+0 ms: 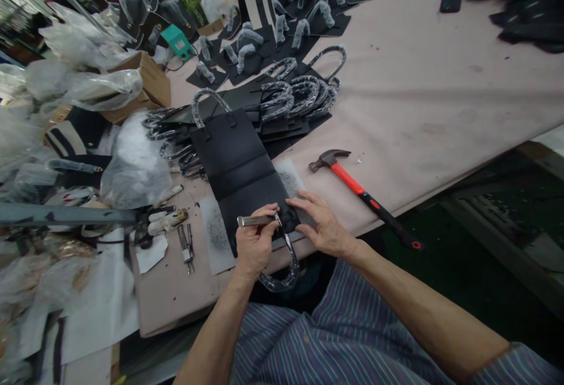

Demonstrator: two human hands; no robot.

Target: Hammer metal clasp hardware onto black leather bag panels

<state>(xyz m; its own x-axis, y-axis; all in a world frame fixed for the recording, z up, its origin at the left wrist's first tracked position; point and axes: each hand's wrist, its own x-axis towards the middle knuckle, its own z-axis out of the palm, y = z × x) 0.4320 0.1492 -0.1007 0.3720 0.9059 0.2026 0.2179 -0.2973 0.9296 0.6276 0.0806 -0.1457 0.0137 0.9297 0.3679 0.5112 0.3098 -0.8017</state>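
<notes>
The left hand (254,247) pinches a metal tool (253,220) over the near end of a black bag panel (238,161), which stretches ahead of both hands. The right hand (328,226), fingers loosely spread, touches that end. 1 plastic-wrapped handle (296,266) loops between the 2 hands. Right of them lies a hammer (374,203); beyond, stacked bags (286,129) crowd the panel's far end.

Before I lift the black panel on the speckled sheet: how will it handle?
Probably semi-stiff: the black panel lies fairly flat, but the crosswise creases suggest it'll fold there. Its far handle curves in an open arch, so it likely holds shape. The handle's shiny plastic wrap may be slippery.
</notes>
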